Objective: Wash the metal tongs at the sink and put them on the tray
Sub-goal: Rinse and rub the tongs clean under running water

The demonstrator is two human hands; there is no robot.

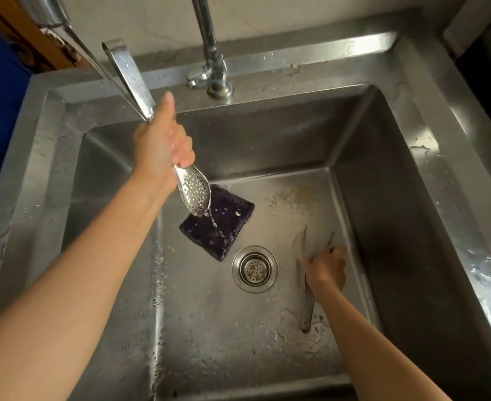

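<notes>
My left hand grips a pair of metal tongs above the sink, looped end up and to the left. Its perforated spoon tips point down and drip water. Down on the sink floor at the right, my right hand closes on a second pair of tongs, whose blades stick out past the fingers. No tray is in view.
The deep steel sink has food specks on its floor. A dark purple scrub pad lies beside the drain strainer. The tap stands at the back rim and no water runs from it. A wet ledge runs along the right.
</notes>
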